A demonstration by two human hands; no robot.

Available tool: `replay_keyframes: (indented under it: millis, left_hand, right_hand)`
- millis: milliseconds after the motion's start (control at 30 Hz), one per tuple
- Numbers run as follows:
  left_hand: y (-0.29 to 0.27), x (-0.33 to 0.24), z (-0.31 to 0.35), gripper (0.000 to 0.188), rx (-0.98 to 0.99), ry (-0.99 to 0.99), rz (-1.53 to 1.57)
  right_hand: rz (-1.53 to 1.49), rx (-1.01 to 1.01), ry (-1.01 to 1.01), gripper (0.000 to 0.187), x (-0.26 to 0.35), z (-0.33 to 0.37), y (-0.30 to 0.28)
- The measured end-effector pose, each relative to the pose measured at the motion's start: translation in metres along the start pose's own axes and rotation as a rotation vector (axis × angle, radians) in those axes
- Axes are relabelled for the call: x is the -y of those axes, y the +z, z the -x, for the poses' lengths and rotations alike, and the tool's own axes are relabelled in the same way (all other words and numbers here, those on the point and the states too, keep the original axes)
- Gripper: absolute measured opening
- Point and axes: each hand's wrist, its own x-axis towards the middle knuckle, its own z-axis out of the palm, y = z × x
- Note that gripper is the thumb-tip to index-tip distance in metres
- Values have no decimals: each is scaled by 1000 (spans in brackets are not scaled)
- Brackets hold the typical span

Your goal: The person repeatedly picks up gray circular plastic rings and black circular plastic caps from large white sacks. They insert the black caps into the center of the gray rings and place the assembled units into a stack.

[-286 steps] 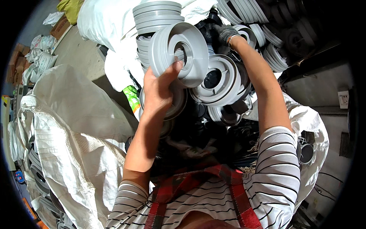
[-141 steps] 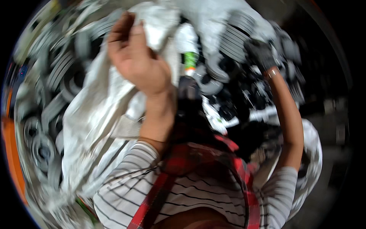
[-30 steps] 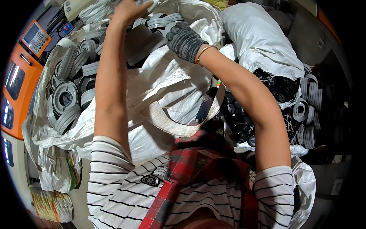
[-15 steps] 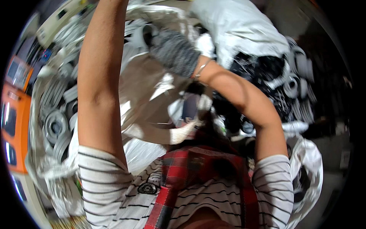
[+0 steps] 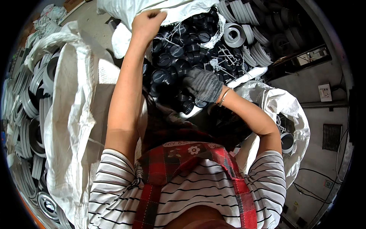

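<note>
A white woven sack [image 5: 114, 9] lies at the top, its mouth spilling a heap of black ribbed plastic caps [image 5: 164, 61]. My bare left hand [image 5: 148, 26] is closed on the upper edge of that sack's opening. At the near side of the heap is my right hand [image 5: 204, 84], in a grey knitted glove with a bracelet at the wrist. It reaches down against the caps; its fingertips are hidden among them, so its grip does not show. Thin white plastic sprues [image 5: 228, 57] lie over the caps to its right.
To the left stands a big white sack [image 5: 68, 126] beside many grey plastic rings [image 5: 26, 129]. More grey rings [image 5: 234, 35] are stacked at the upper right. Another open white sack [image 5: 295, 114] holds parts by my right elbow. A wall socket [image 5: 325, 92] and cables are farther right.
The view has swung right. My gloved right hand has left the grey rings and is at the black caps. My left hand, earlier out of frame, now grips the sack's edge.
</note>
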Motion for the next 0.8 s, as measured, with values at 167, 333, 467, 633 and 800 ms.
replay_keyframes:
  millis: [167, 333, 467, 633, 800]
  left_hand:
    - [16, 85, -10, 39, -15, -176, 116]
    - [21, 125, -2, 36, 15, -286, 106]
    - [18, 153, -6, 36, 6, -316, 47]
    - [21, 134, -4, 32, -69, -162, 132]
    - [11, 130, 0, 29, -97, -178, 218]
  right_hand:
    - [-51, 103, 534, 29, -80, 27, 17]
    - [-29, 248, 479, 43, -56, 30, 19]
    - [37, 256, -217, 35, -8, 64, 68]
    - [247, 128, -501, 31, -11, 75, 145]
    - [228, 206, -707, 32, -47, 45, 166]
